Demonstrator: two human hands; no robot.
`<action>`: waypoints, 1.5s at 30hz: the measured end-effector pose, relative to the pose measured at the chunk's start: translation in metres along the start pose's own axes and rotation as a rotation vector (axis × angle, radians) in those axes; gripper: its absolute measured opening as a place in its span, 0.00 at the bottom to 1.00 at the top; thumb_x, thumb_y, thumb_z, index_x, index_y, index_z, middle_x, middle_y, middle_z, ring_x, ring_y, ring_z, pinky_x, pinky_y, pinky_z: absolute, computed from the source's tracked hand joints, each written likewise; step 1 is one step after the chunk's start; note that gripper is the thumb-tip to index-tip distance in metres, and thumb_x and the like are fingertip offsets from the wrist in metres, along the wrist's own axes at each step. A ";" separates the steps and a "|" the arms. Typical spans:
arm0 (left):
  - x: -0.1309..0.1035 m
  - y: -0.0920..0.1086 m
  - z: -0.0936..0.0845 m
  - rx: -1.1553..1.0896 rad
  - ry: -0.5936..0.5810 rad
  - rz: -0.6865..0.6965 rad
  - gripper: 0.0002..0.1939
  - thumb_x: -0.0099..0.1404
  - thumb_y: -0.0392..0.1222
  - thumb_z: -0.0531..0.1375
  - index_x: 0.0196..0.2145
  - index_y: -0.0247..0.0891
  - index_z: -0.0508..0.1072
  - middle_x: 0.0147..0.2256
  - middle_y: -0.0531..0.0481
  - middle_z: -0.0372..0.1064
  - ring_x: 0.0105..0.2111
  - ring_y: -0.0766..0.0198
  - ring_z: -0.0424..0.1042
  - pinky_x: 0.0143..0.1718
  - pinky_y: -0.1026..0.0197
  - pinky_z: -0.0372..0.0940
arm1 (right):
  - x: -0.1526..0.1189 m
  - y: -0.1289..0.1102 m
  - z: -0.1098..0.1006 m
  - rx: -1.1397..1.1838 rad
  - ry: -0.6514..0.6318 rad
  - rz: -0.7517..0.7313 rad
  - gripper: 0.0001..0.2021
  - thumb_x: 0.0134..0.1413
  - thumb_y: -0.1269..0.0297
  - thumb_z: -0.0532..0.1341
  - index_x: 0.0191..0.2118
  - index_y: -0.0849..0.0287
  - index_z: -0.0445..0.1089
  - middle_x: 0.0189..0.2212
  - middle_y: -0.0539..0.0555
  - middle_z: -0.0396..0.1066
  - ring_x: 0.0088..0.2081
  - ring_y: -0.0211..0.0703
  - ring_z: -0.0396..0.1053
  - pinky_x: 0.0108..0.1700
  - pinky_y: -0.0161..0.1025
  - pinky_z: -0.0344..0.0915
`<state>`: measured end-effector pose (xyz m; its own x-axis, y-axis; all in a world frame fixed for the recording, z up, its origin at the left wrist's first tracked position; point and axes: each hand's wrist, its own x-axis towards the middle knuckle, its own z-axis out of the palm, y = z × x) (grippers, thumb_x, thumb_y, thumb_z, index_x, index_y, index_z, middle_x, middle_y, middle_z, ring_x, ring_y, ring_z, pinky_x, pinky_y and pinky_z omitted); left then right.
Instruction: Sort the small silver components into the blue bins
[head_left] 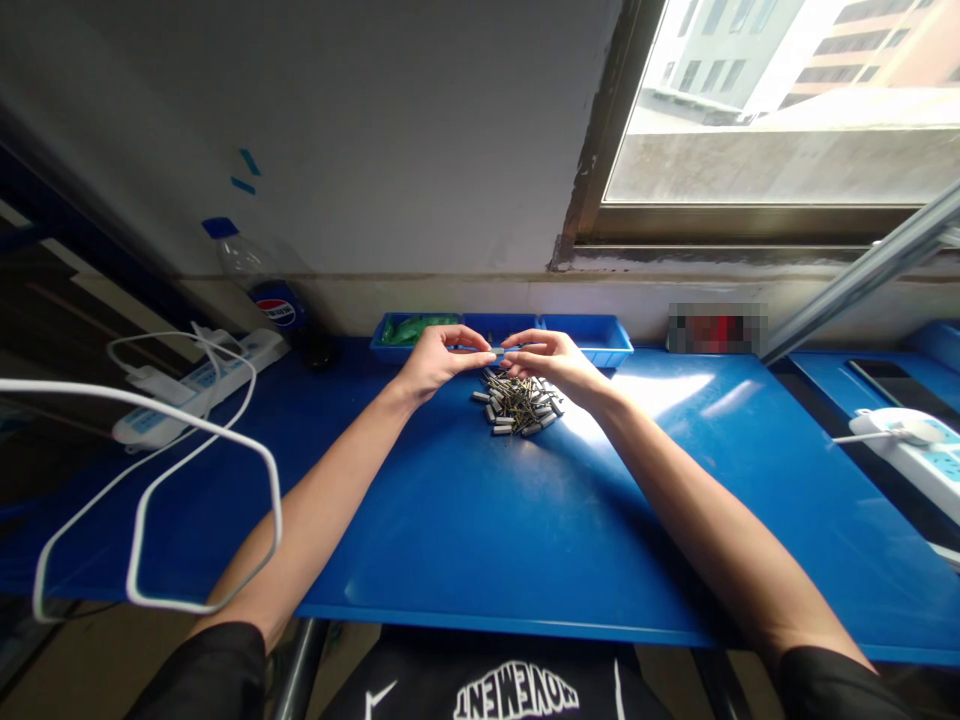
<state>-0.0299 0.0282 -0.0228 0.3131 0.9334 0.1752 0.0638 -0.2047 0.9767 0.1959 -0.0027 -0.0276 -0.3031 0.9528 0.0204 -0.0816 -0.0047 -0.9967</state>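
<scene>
Both hands meet above a pile of small grey and black parts with thin metal pins (519,404) on the blue table (465,530). Between their fingertips is one small grey part (498,351). My left hand (442,360) is closed, its thumb and fingers pinching the part's left end. My right hand (551,358) is closed too, with its fingertips at the right end of the same part. Just behind the hands stand joined blue bins (592,340); the left one holds green material (420,328).
A cola bottle (279,305) stands at the back left. Near it lie a white power strip (202,385) and looping white cable (276,480). Another power strip (926,455) and a dark phone-like object (889,385) lie at the right. A metal bar (862,270) slants beside the window.
</scene>
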 end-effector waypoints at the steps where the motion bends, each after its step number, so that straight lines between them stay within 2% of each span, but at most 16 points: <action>1: -0.001 0.000 0.001 -0.004 -0.001 -0.007 0.24 0.43 0.49 0.80 0.33 0.32 0.81 0.36 0.43 0.80 0.37 0.58 0.79 0.46 0.54 0.74 | 0.000 0.001 0.000 0.012 0.005 0.000 0.18 0.47 0.57 0.76 0.43 0.60 0.79 0.36 0.56 0.82 0.32 0.38 0.76 0.40 0.36 0.74; 7: -0.004 0.000 0.006 -0.027 -0.023 -0.044 0.23 0.43 0.49 0.79 0.32 0.32 0.80 0.36 0.42 0.81 0.39 0.56 0.80 0.49 0.51 0.74 | 0.001 0.002 -0.001 0.089 0.004 -0.006 0.18 0.46 0.58 0.76 0.43 0.58 0.80 0.34 0.55 0.82 0.32 0.38 0.77 0.42 0.37 0.74; 15: -0.004 -0.006 0.012 -0.061 -0.050 -0.044 0.22 0.46 0.49 0.78 0.33 0.32 0.80 0.36 0.42 0.81 0.38 0.57 0.79 0.47 0.53 0.74 | 0.001 0.005 -0.001 0.052 0.019 0.010 0.20 0.43 0.56 0.78 0.42 0.59 0.81 0.34 0.56 0.81 0.31 0.38 0.76 0.41 0.37 0.74; 17: -0.004 -0.005 0.010 0.002 -0.050 -0.020 0.20 0.48 0.49 0.77 0.34 0.32 0.80 0.37 0.42 0.81 0.38 0.56 0.80 0.46 0.54 0.74 | 0.002 0.007 -0.003 0.047 0.035 0.011 0.19 0.44 0.56 0.78 0.41 0.59 0.81 0.33 0.55 0.81 0.31 0.38 0.75 0.41 0.37 0.74; 19: -0.003 -0.002 0.006 0.158 -0.058 0.020 0.17 0.53 0.49 0.74 0.34 0.33 0.81 0.37 0.42 0.81 0.38 0.56 0.80 0.45 0.55 0.74 | 0.004 0.008 -0.004 0.027 0.105 -0.006 0.19 0.44 0.56 0.78 0.41 0.59 0.80 0.32 0.55 0.81 0.31 0.39 0.75 0.40 0.37 0.74; 21: -0.003 0.002 -0.001 0.360 -0.135 0.058 0.14 0.57 0.48 0.71 0.35 0.34 0.82 0.36 0.43 0.81 0.37 0.56 0.80 0.43 0.56 0.73 | 0.006 0.010 -0.006 0.001 0.219 -0.043 0.18 0.43 0.57 0.77 0.40 0.59 0.80 0.31 0.55 0.81 0.32 0.40 0.76 0.40 0.38 0.74; 24: -0.003 0.006 -0.009 0.593 -0.369 0.072 0.11 0.58 0.45 0.70 0.37 0.37 0.84 0.37 0.45 0.82 0.38 0.56 0.80 0.43 0.58 0.72 | 0.009 0.011 -0.008 -0.031 0.371 -0.082 0.17 0.44 0.60 0.76 0.41 0.60 0.79 0.30 0.55 0.80 0.33 0.42 0.77 0.39 0.38 0.75; 26: -0.004 0.005 -0.011 0.699 -0.477 0.083 0.11 0.57 0.43 0.69 0.38 0.37 0.84 0.38 0.46 0.82 0.39 0.56 0.79 0.43 0.60 0.71 | 0.010 0.010 -0.008 -0.028 0.414 -0.074 0.16 0.46 0.62 0.74 0.42 0.60 0.79 0.32 0.55 0.81 0.33 0.42 0.78 0.39 0.37 0.75; 29: -0.005 0.001 -0.009 0.788 -0.548 0.094 0.10 0.58 0.41 0.68 0.37 0.37 0.84 0.37 0.46 0.81 0.39 0.56 0.79 0.41 0.61 0.70 | 0.011 0.009 -0.006 0.013 0.407 -0.041 0.15 0.47 0.64 0.72 0.43 0.60 0.79 0.36 0.57 0.81 0.33 0.40 0.78 0.37 0.36 0.75; 34: -0.007 -0.005 -0.004 0.818 -0.536 0.054 0.07 0.56 0.41 0.67 0.32 0.37 0.82 0.32 0.46 0.79 0.32 0.59 0.76 0.35 0.62 0.67 | 0.011 0.009 -0.005 0.035 0.385 -0.020 0.12 0.47 0.65 0.72 0.40 0.60 0.79 0.36 0.57 0.81 0.30 0.36 0.75 0.33 0.33 0.73; 38: -0.007 -0.007 -0.007 0.773 -0.529 0.080 0.08 0.56 0.41 0.67 0.34 0.39 0.82 0.30 0.47 0.77 0.28 0.60 0.73 0.30 0.63 0.64 | 0.011 0.009 -0.006 0.042 0.366 -0.004 0.11 0.46 0.64 0.72 0.38 0.60 0.78 0.37 0.57 0.81 0.30 0.36 0.75 0.33 0.33 0.72; 41: -0.005 -0.006 -0.010 0.754 -0.481 0.126 0.09 0.57 0.41 0.66 0.36 0.39 0.83 0.33 0.45 0.77 0.29 0.60 0.73 0.32 0.63 0.65 | 0.010 0.009 -0.006 0.030 0.360 0.009 0.10 0.47 0.64 0.71 0.38 0.59 0.78 0.37 0.57 0.81 0.30 0.36 0.75 0.33 0.33 0.72; 45: -0.003 0.001 -0.010 0.673 -0.349 0.161 0.10 0.60 0.42 0.65 0.38 0.38 0.83 0.36 0.44 0.78 0.33 0.59 0.75 0.39 0.61 0.69 | 0.010 0.010 -0.006 0.003 0.323 0.027 0.10 0.48 0.64 0.70 0.38 0.59 0.78 0.35 0.56 0.81 0.30 0.38 0.75 0.31 0.33 0.71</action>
<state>-0.0403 0.0280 -0.0214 0.6405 0.7530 0.1509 0.5192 -0.5694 0.6374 0.1980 0.0083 -0.0373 0.0117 0.9994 -0.0326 -0.0807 -0.0315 -0.9962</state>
